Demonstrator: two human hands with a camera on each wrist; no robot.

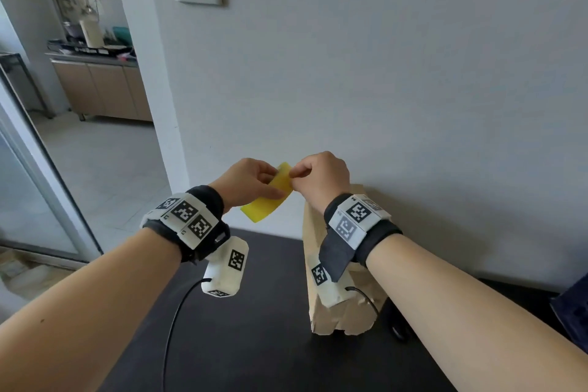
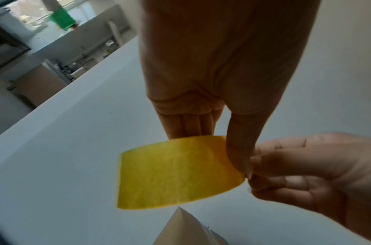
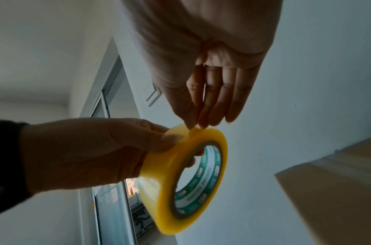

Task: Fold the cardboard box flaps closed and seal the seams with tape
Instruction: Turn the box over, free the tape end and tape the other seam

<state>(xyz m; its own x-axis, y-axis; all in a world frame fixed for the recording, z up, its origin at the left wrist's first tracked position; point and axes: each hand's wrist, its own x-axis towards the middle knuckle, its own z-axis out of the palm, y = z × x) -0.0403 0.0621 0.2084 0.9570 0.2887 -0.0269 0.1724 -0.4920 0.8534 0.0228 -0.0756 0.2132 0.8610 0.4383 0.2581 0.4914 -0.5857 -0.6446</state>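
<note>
A person's left hand (image 1: 251, 181) grips a roll of yellow tape (image 1: 267, 197) in the air above a dark table (image 1: 254, 328), thumb laid on the outer winding and fingers reaching through the core. The right hand (image 1: 321, 178) meets it at the roll's upper edge, thumb and forefinger pinching at the translucent yellow film (whether a free end has lifted is not clear from the right wrist view).

The tape is glossy and amber-yellow, wound on a cardboard core whose inner face carries a green and white printed band (image 3: 203, 180). Seen from the head camera, the roll shows its broad curved face, its width running from lower left to upper right, with the open ends facing the two hands.

Just beneath and to the right of the hands stands the cardboard box (image 1: 337, 293), a plain brown carton near the white wall (image 1: 413, 73). It stands upright on the table, its long axis roughly vertical, its ragged lower edge toward the camera. Both wrists wear black straps with white marker blocks.
</note>
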